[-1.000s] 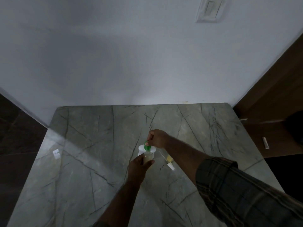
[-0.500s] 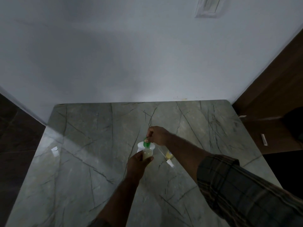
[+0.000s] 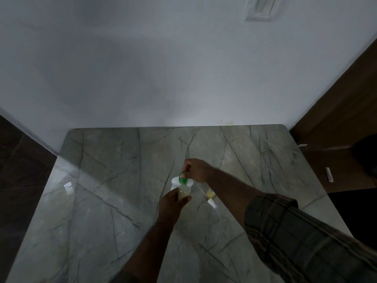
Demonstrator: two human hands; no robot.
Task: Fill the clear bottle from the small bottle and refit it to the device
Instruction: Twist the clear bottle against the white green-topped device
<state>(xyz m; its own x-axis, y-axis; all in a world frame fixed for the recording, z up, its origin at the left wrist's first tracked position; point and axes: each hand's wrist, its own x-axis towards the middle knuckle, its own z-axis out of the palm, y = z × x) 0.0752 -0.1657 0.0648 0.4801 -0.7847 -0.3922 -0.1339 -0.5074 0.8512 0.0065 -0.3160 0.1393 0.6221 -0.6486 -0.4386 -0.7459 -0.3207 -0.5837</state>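
Just below the middle of the frame, the left hand [image 3: 172, 204] curls round the clear bottle [image 3: 183, 194], which is upright, holds a pale yellowish liquid and touches the white device [image 3: 175, 182] behind it. The right hand [image 3: 196, 170] pinches a green piece [image 3: 182, 180] at the bottle's top (too small to tell what kind of part). The small bottle [image 3: 210, 193], also yellowish, stands just right of them on the grey veined tabletop [image 3: 102, 201], beside a white slip [image 3: 212, 202].
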